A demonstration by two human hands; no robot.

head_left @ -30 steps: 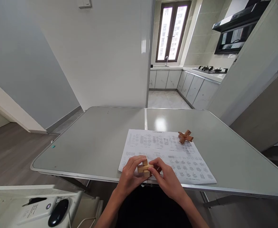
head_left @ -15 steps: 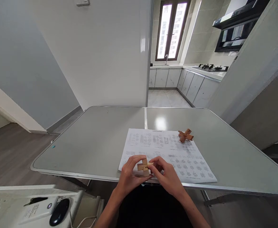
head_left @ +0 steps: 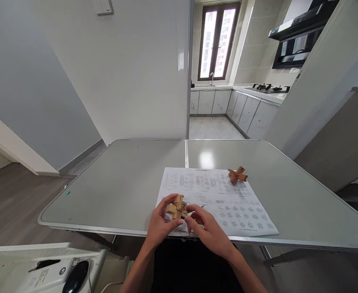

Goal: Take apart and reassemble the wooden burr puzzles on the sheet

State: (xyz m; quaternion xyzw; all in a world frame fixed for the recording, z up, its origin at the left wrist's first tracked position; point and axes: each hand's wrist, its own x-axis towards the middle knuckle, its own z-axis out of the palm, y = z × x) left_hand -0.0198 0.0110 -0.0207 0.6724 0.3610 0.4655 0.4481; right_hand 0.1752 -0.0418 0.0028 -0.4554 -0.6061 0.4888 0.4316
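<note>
A light wooden burr puzzle of interlocked bars is held up over the near edge of a printed sheet. Dark numerals show on some bar ends, one of them a 2. My left hand is closed around the puzzle, fingers at its top and thumb below. The fingers of my right hand are curled at its right side, index finger and thumb against the numbered ends. A second, reddish-brown burr puzzle lies on the sheet's far right corner, touched by neither hand.
The grey folding table has a seam down its middle. A small teal bit lies near its left edge. At the lower left, a white plastic stand holds a black mouse and a white box.
The light puzzle has been turned so that its numbered ends now show, and it has shifted a little left and up. My right fingers have moved down its right side. The view tilted slightly.
</note>
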